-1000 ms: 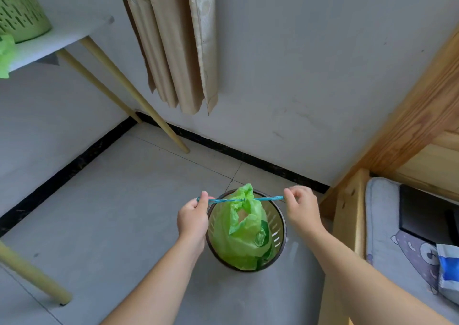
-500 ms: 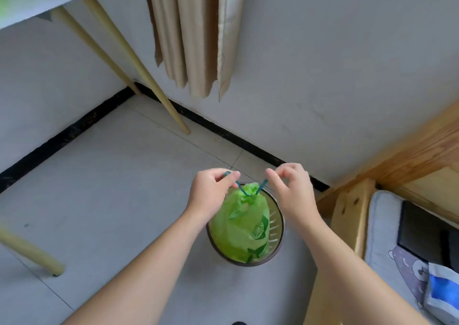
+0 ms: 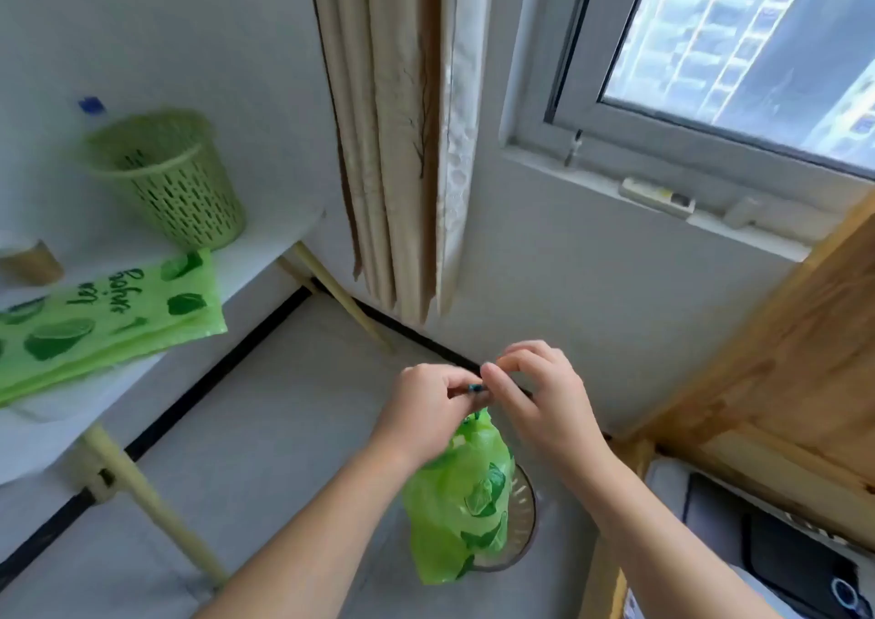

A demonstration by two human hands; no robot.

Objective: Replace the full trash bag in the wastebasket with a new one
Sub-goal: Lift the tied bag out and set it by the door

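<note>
- Low in the middle of the view, the full green trash bag (image 3: 461, 495) hangs from its gathered neck, its lower part in front of the round wastebasket (image 3: 523, 514) on the floor; whether the bottom has cleared the rim I cannot tell.
- At the neck, a thin teal drawstring (image 3: 475, 387) runs between the two hands, which meet just above the bag.
- Left hand (image 3: 426, 405): fingers curled, thumb and forefinger pinching the string from the left side.
- Right hand (image 3: 540, 391): fingers bent, fingertips pinching the other end; the knot itself is too small and blurred to judge.
- Step in hand, as I read it: tying off the neck while the bag's weight hangs on the string.
- To do it well: keep both pinches close to the neck so the gather stays tight, cross and pull the ends evenly, and let the weight help cinch the knot.
- Risk: thin plastic may tear if jerked; a steady lift straight up should keep the basket from tipping.
- Further out, on the white table (image 3: 265, 259) at left, a flat folded green bag (image 3: 104, 315) lies ready, likely the replacement, beside a green perforated basket (image 3: 175, 183).
</note>
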